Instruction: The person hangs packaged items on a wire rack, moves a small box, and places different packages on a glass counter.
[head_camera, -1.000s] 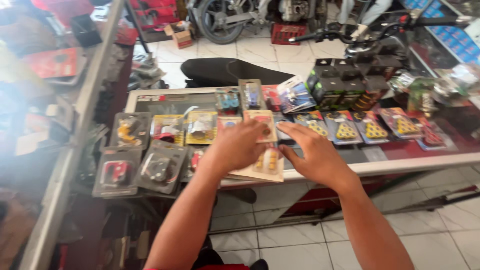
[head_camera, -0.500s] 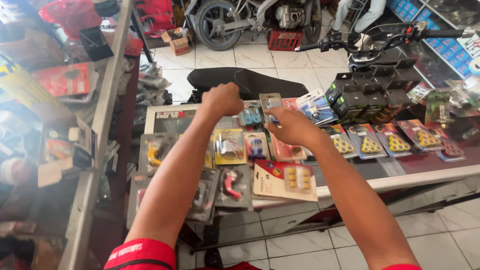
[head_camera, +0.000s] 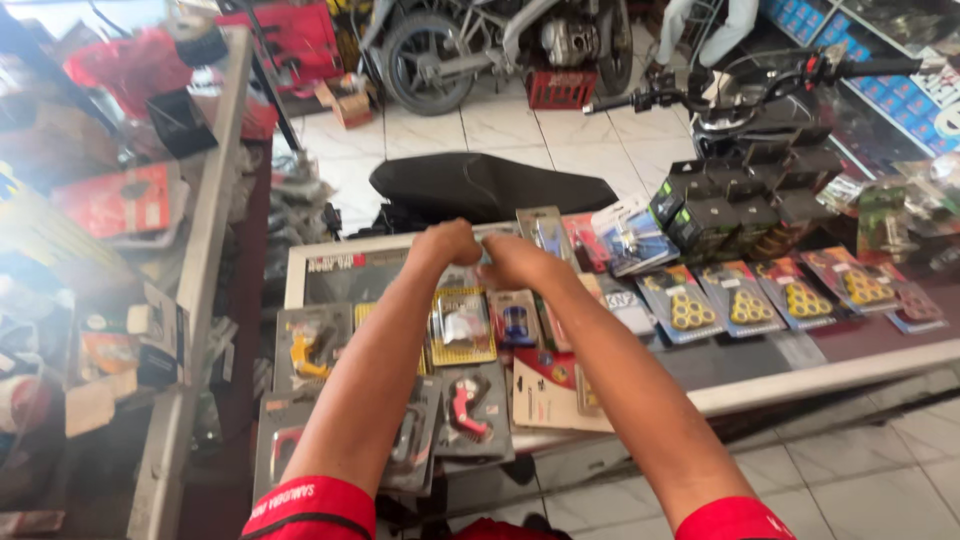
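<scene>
Seen from above: left hand (head_camera: 447, 243) and right hand (head_camera: 513, 260) meeting, curled, at the far edge of a glass counter (head_camera: 850, 365), over a blister pack (head_camera: 545, 228) (whether actually gripped, impossible to tell). Best lifted gently, clear of neighbouring yellow-backed pack (head_camera: 462, 325).

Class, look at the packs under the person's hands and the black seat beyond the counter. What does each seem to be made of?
Packs: seemingly printed card backs under clear plastic blisters, glossy; light glints off them. Seat: probably vinyl or leather-like cover, smooth matte black with a soft sheen. Both hands rest among the packs.
</scene>
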